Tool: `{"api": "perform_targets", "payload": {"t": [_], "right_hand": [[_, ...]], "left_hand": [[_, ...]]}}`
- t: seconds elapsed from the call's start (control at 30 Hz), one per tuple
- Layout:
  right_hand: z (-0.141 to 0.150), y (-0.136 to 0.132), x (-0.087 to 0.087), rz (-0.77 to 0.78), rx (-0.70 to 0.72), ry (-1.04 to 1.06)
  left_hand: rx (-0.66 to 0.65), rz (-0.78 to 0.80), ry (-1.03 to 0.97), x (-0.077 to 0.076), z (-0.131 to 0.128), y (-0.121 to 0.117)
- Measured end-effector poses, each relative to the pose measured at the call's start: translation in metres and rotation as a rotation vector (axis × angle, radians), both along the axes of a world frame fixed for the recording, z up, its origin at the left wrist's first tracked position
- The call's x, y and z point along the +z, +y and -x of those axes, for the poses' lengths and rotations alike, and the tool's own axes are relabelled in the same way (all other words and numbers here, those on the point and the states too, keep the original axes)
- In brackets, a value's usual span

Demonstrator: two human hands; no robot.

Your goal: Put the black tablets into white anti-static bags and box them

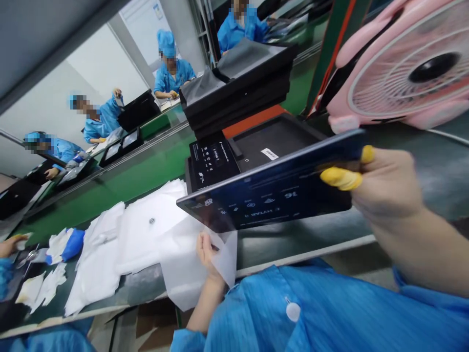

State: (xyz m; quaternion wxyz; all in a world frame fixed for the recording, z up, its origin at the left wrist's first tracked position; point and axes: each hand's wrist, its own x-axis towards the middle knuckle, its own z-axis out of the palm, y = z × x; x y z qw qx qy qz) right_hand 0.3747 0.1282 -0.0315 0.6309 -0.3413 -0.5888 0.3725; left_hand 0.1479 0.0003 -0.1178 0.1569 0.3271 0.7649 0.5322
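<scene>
My right hand (388,178), with yellow covers on the thumb and a finger, grips the right end of a dark tablet (264,195). Printed icons and lettering show on the tablet's face, which tilts toward me over the bench. Below its left end, my left hand (207,252) has its fingers closed on a translucent white plastic sleeve (190,283). The sleeve's upper edge meets the tablet's lower left corner; whether the corner is inside I cannot tell. A stack of white sleeves (146,239) lies to the left.
Behind the tablet is a black tray (282,134) with another printed tablet (216,161) beside it. Stacked black trays (238,93) stand farther back. A pink fan (410,68) occupies the right. Several co-workers in blue sit across the green conveyor (154,168); a co-worker's hand (12,244) shows at left.
</scene>
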Motion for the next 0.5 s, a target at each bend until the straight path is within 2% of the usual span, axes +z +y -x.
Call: {"api": "perform_targets", "payload": {"t": [0.07, 0.13, 0.23, 0.3, 0.33, 0.4, 0.5], "right_hand": [[0.01, -0.005, -0.007, -0.049, 0.055, -0.092], [0.019, -0.009, -0.011, -0.093, 0.122, -0.148], [0.031, -0.014, -0.017, -0.175, 0.238, -0.202], [0.037, -0.018, -0.022, -0.219, 0.301, -0.238], [0.041, -0.02, -0.024, -0.229, 0.324, -0.248], [0.048, -0.024, -0.027, -0.21, 0.353, -0.248], [0.059, -0.027, -0.033, -0.084, 0.353, -0.204]], "left_hand": [[0.084, -0.15, -0.055, 0.003, 0.007, -0.002], [0.17, -0.215, -0.03, 0.008, 0.019, -0.003], [0.28, -0.239, 0.094, 0.02, 0.042, -0.007], [0.341, -0.314, 0.216, 0.033, 0.057, -0.012], [0.331, -0.368, 0.305, 0.041, 0.062, -0.015], [0.171, -0.445, 0.562, 0.056, 0.064, -0.021], [-0.314, -0.352, 0.932, 0.071, 0.047, -0.026]]}}
